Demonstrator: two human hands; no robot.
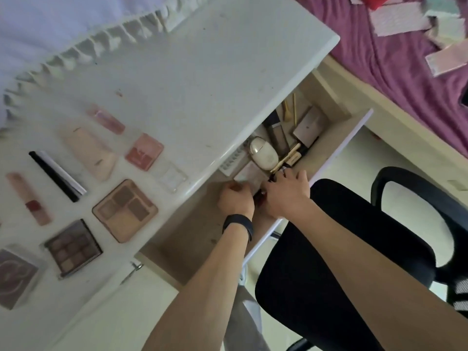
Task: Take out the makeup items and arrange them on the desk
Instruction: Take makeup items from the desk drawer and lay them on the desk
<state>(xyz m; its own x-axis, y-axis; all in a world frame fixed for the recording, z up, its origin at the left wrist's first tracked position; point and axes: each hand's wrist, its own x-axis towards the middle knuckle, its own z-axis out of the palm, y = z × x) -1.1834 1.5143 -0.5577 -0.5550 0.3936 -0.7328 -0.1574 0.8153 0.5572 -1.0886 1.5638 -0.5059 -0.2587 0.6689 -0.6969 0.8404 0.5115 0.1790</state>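
An open drawer (197, 224) under the white desk (202, 72) holds a white oval bottle (260, 153), a beige compact (310, 125), gold brushes (291, 110) and gold-black tubes (291, 155). Both hands are inside it. My left hand (235, 201), with a black wristband, has its fingers curled around a small dark item (259, 196). My right hand (286, 196) lies beside that item, back up, its fingertips down among the tubes and hidden. Laid out on the desk are a pink tube (87, 150), a pink compact (144, 152), a four-pan palette (125, 210), a dark palette (73, 248) and a lipstick (29, 198).
A black office chair (354, 249) stands right behind the drawer's white front (342, 145). A bed with a purple sheet (405, 72) and scattered packets lies at the right. A frilled white cloth (76, 46) borders the desk's far side.
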